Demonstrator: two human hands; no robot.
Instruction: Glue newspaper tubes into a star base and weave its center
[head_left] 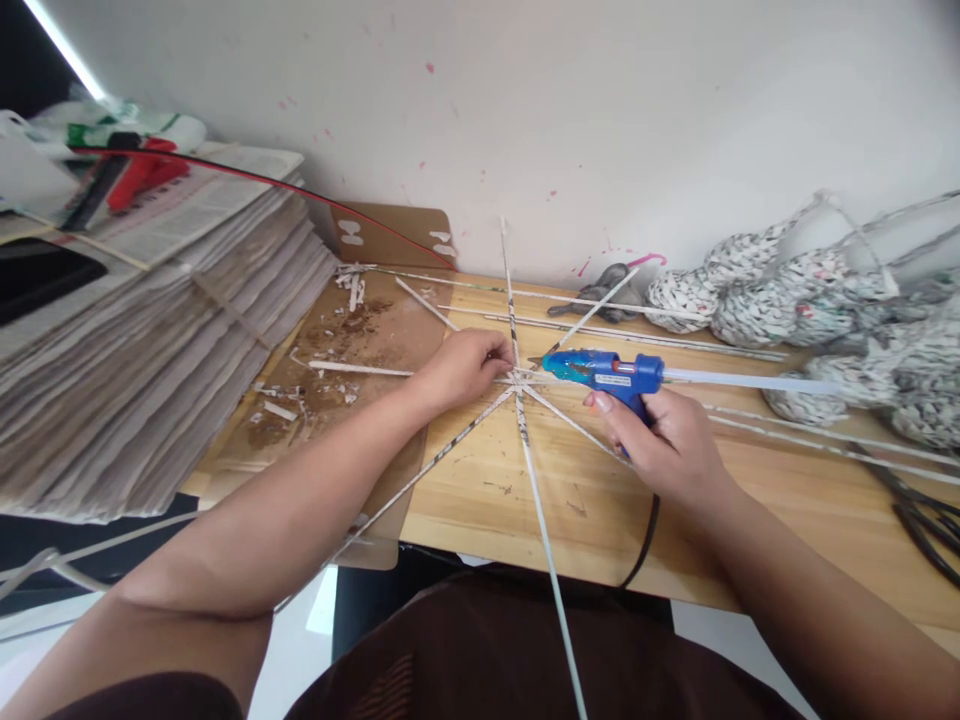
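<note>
Pale wooden table carries a star of rolled-paper rods, crossed mid-table. We judge them light, fairly stiff, easily creased; best held at the crossing. There, the left hand has its fingers pressed together; any rod between them we cannot confirm. Right hand fingers wrap the blue glue gun handle. We cannot read its white label or the newspaper stack's print.

Bright, even light with a glaring white strip at upper left, faint soft shadows, edges stretched and soft.
</note>
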